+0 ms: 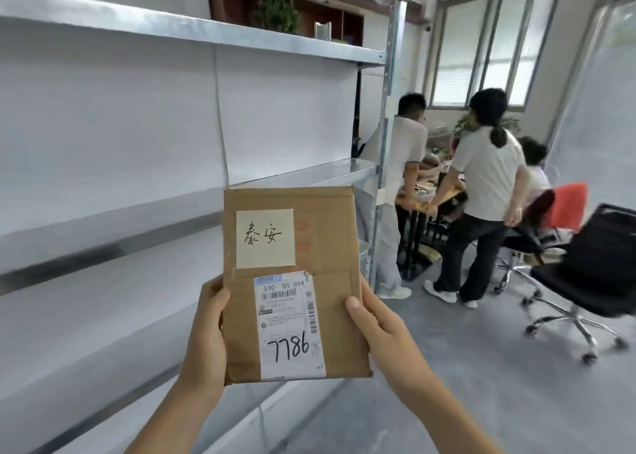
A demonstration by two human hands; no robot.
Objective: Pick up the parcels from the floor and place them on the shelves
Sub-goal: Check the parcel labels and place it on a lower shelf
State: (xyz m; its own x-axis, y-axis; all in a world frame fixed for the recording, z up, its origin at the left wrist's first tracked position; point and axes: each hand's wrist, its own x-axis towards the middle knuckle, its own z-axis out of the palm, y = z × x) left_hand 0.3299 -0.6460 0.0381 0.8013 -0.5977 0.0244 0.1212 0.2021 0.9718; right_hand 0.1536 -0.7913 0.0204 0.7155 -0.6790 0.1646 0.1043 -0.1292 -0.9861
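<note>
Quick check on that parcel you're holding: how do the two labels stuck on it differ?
The yellow note sits higher on the parcel; the shipping label sits lower, between the left hand and right hand. The yellow note bears only handwritten characters; the shipping label is white with printed barcodes plus handwritten 7786. The shipping label is taller. Both lie flat on the same face.

A brown parcel point(320, 247) is gripped at its sides by the left hand point(206, 329) and right hand point(382, 333), beside metal shelves point(192, 33).
</note>
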